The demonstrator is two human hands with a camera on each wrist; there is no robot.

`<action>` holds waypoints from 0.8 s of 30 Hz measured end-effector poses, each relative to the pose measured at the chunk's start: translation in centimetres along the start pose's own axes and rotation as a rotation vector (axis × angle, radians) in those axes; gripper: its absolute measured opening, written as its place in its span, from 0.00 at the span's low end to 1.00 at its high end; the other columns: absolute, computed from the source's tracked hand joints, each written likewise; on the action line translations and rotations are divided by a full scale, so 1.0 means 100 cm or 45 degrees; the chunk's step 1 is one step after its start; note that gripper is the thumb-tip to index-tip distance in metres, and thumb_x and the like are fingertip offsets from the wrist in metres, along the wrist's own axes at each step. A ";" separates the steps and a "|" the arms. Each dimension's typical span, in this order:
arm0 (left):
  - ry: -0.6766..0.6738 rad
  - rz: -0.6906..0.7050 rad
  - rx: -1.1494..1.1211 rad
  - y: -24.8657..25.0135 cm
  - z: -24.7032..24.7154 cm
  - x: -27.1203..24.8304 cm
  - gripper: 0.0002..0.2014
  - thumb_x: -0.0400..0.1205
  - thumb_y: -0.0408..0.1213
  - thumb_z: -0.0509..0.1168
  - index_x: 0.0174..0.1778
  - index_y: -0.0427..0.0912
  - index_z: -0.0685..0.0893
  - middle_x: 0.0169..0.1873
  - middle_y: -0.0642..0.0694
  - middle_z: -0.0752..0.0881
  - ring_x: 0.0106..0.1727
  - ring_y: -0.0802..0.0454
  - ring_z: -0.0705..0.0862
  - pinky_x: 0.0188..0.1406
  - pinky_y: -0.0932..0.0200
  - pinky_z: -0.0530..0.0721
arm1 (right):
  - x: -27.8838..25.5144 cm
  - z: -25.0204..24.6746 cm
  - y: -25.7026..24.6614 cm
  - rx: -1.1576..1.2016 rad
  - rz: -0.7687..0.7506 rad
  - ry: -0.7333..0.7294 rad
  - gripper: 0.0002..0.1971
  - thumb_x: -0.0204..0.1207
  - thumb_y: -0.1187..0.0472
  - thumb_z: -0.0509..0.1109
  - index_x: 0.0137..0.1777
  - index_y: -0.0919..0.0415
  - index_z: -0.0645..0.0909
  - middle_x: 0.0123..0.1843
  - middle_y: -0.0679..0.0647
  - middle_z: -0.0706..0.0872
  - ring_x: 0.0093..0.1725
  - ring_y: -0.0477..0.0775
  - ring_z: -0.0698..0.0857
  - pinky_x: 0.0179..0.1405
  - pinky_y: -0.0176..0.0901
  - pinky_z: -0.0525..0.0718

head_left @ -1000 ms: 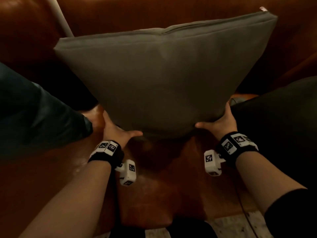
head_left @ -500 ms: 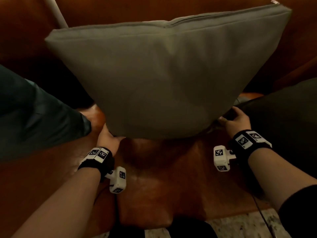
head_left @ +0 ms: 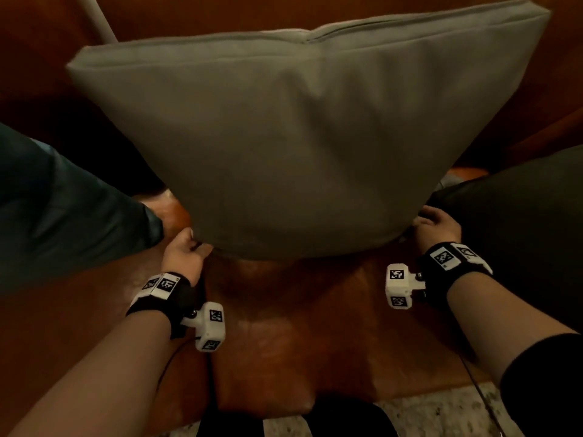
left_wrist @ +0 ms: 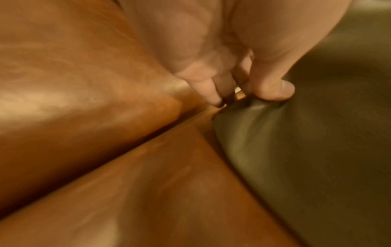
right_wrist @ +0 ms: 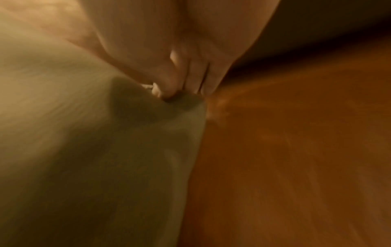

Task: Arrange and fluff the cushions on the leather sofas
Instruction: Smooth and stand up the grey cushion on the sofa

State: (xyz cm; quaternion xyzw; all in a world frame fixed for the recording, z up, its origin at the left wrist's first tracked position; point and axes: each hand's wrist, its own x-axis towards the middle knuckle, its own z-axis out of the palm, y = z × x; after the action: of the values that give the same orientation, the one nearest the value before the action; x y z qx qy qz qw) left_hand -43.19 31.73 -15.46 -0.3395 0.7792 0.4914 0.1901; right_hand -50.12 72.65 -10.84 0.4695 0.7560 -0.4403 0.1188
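Observation:
A large grey-green cushion [head_left: 293, 137] stands upright in the middle of the brown leather sofa [head_left: 284, 335], leaning toward its backrest. My left hand [head_left: 186, 250] pinches the cushion's lower left corner [left_wrist: 253, 113] between thumb and fingers. At the lower right corner [right_wrist: 177, 107] my right hand [head_left: 435, 225] pinches the fabric the same way. Both wrist views are blurred. The cushion's bottom edge hangs just above the seat.
A dark teal cushion [head_left: 63, 209] lies on the seat at the left. A black cushion [head_left: 520, 231] lies at the right, close to my right hand. A pale pole [head_left: 97, 17] rises at the upper left. Speckled floor [head_left: 441, 414] shows below the sofa's front edge.
My hands went from pressing flat under the cushion's bottom edge to pinching its two lower corners, moving outward. The cushion looks wider and closer.

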 end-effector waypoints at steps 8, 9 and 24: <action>0.109 -0.085 0.044 0.009 0.000 -0.001 0.06 0.79 0.34 0.70 0.47 0.41 0.79 0.41 0.46 0.86 0.46 0.40 0.85 0.50 0.45 0.82 | 0.002 0.000 0.010 0.044 -0.016 -0.064 0.21 0.80 0.74 0.62 0.68 0.55 0.78 0.64 0.58 0.85 0.55 0.51 0.84 0.56 0.43 0.81; 0.034 -0.097 -0.057 0.007 -0.001 -0.003 0.04 0.82 0.32 0.66 0.49 0.43 0.79 0.44 0.46 0.86 0.49 0.40 0.85 0.54 0.45 0.82 | 0.000 -0.001 0.012 0.003 -0.020 -0.106 0.23 0.81 0.74 0.60 0.72 0.55 0.76 0.67 0.58 0.84 0.57 0.52 0.83 0.55 0.42 0.80; 0.237 -0.070 -0.126 0.026 0.008 -0.002 0.07 0.84 0.31 0.62 0.50 0.50 0.77 0.42 0.49 0.81 0.48 0.49 0.79 0.46 0.57 0.74 | 0.008 0.001 0.012 -0.157 -0.149 0.065 0.20 0.76 0.71 0.69 0.64 0.51 0.78 0.56 0.54 0.84 0.54 0.52 0.84 0.51 0.44 0.81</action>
State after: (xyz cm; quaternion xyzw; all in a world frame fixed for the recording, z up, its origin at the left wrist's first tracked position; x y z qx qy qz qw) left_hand -45.01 33.24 -14.03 -0.4138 0.7587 0.4903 0.1132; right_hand -49.63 73.29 -12.02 0.4273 0.8107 -0.3870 0.1019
